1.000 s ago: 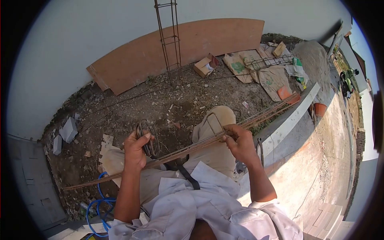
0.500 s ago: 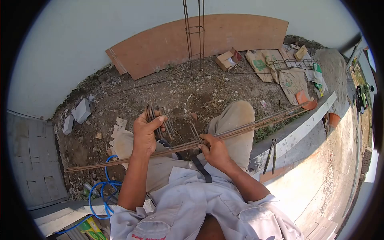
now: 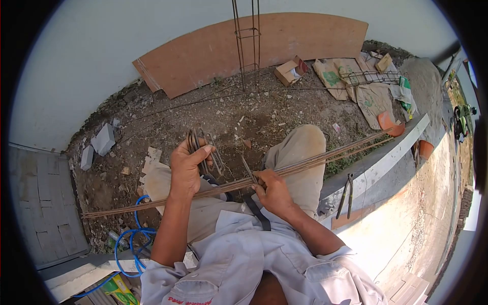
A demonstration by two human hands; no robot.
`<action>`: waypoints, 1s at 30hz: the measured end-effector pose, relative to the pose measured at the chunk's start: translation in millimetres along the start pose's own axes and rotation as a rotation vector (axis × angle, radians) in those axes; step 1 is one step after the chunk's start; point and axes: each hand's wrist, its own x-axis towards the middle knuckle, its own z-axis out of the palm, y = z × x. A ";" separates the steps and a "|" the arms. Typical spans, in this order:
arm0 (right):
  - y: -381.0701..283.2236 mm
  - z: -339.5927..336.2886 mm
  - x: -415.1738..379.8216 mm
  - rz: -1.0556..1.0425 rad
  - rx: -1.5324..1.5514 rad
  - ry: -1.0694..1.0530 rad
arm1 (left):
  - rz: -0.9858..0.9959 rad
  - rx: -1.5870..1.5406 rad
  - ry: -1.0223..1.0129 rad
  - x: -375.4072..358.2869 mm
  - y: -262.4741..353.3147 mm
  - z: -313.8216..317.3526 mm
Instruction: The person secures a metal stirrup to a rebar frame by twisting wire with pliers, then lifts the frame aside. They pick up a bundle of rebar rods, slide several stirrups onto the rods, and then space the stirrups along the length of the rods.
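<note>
Several long thin steel rods (image 3: 325,158) lie in a bundle across my thighs, running from the lower left up to the right. My left hand (image 3: 190,160) is raised above the rods and closed around several bent wire stirrups (image 3: 215,156). At the middle of the bundle my right hand (image 3: 273,187) pinches a single stirrup (image 3: 247,168), which stands up from the rods. Its fingers touch the bundle there, and the lower part of that stirrup is hidden.
Pincers (image 3: 346,196) lie on the concrete ledge (image 3: 373,158) at the right. An upright rebar cage (image 3: 247,40) stands before a plywood sheet (image 3: 203,63). A carton (image 3: 288,74), paper sacks (image 3: 368,99), blocks (image 3: 104,140) and a blue hose (image 3: 119,250) are around me.
The stirrup at my right hand has turned and now looks narrower. The stirrups in my left hand have shifted slightly. The view has tilted a little.
</note>
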 end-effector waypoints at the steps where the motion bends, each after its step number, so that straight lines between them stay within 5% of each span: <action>1: 0.3 0.0 -0.2 0.011 0.007 -0.008 | 0.000 0.002 0.002 0.2 0.3 0.4; 20: -8.0 -4.9 2.6 0.095 -0.119 -0.166 | -0.027 0.005 -0.046 7.8 0.0 7.6; 30: -59.8 -25.5 10.1 -0.175 -0.025 0.091 | -0.090 -0.057 -0.129 -7.2 -3.4 55.0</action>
